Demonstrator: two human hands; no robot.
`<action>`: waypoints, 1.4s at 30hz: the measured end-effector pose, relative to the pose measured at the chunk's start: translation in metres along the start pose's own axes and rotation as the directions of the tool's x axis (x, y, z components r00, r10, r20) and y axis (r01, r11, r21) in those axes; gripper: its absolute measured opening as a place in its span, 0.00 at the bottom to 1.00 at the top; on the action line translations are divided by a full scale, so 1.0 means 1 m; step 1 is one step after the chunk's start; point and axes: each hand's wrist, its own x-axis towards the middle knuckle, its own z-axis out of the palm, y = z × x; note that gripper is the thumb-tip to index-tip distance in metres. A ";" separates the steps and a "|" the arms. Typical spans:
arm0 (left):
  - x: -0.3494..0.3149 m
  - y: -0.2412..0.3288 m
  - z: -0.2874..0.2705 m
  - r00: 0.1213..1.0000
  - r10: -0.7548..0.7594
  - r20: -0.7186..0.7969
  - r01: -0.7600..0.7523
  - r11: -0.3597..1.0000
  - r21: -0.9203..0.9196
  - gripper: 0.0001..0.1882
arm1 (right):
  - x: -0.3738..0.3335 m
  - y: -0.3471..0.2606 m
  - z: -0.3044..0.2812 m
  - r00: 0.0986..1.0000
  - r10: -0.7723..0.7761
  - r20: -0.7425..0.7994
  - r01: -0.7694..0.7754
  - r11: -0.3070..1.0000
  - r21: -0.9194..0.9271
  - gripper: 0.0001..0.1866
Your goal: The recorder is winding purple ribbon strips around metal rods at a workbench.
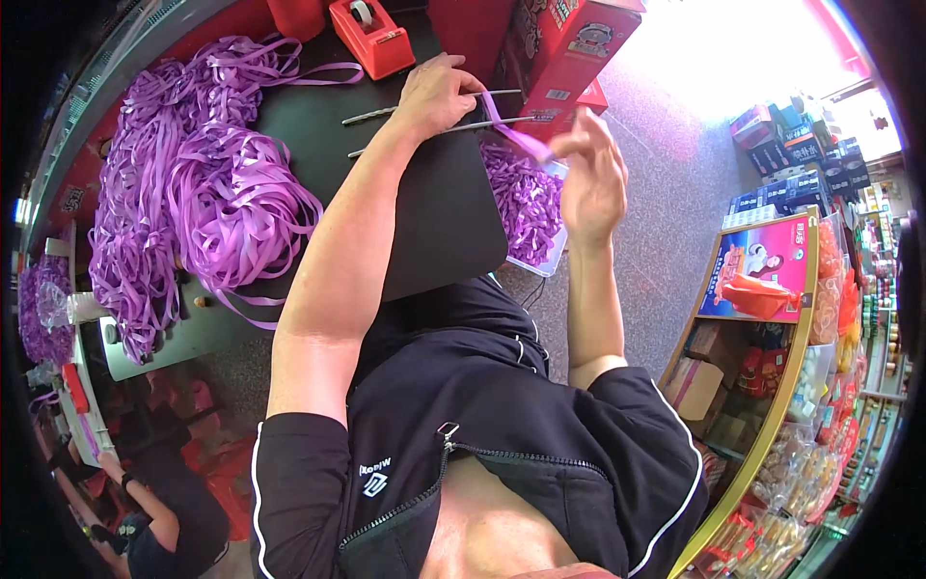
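Note:
Two thin metal rods (455, 127) stick out side by side over the right side of a black tabletop (439, 217). A narrow purple ribbon (503, 127) runs from the upper rod across the lower one, down to the right. My left hand (436, 95) rests over the rods, its curled fingertips closed on the ribbon at the upper rod. Slightly blurred, my right hand (593, 179) pinches the ribbon's lower right end between thumb and fingers. Beneath the stretched ribbon, a pale bin (552, 253) holds a heap of short purple ribbon pieces (521, 198).
Large tangles of purple ribbon (231, 207) cover the table's left side. A red tape dispenser (374, 39) and red boxes (569, 48) stand at the far side. Shelves of packaged goods (801, 454) line the right. Another person (159, 511) works at lower left.

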 end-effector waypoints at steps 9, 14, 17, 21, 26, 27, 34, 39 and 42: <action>0.001 0.005 -0.003 1.000 -0.006 -0.007 0.005 0.999 -0.050 0.14 | 0.130 0.075 -0.012 0.959 0.161 0.235 -0.210 0.957 0.199 0.21; -0.002 0.004 -0.003 0.999 0.000 -0.045 -0.003 0.998 -0.069 0.13 | 0.133 0.121 -0.024 0.899 0.300 0.318 -0.282 0.954 -0.102 0.30; -0.003 0.006 -0.005 0.996 0.011 -0.088 -0.017 0.998 -0.066 0.13 | 0.123 0.147 -0.035 0.875 0.396 0.279 -0.384 0.918 -0.101 0.31; -0.003 0.008 -0.010 0.999 -0.017 -0.050 0.010 0.991 -0.132 0.12 | 0.100 0.164 -0.039 0.821 0.515 0.246 -0.527 0.850 -0.021 0.31; -0.002 0.008 -0.006 0.992 -0.048 -0.117 0.026 0.983 -0.180 0.13 | 0.068 0.169 -0.044 0.745 0.638 0.194 -0.654 0.756 0.026 0.31; -0.002 0.009 -0.005 0.992 -0.045 -0.114 0.023 0.983 -0.181 0.13 | 0.057 0.172 -0.047 0.764 0.623 0.168 -0.618 0.781 -0.089 0.31; -0.003 0.005 -0.003 0.998 0.023 -0.064 -0.025 0.999 -0.032 0.14 | -0.041 0.121 -0.035 0.895 0.443 -0.044 -0.432 0.840 -0.327 0.26; -0.005 0.001 0.000 0.997 0.054 -0.050 -0.052 0.998 0.046 0.15 | -0.044 0.061 0.008 0.893 0.406 -0.194 -0.441 0.876 -0.196 0.15; -0.001 0.004 0.002 0.999 0.044 -0.020 -0.044 0.999 0.016 0.16 | -0.049 0.066 0.005 0.914 0.358 -0.190 -0.398 0.880 -0.259 0.15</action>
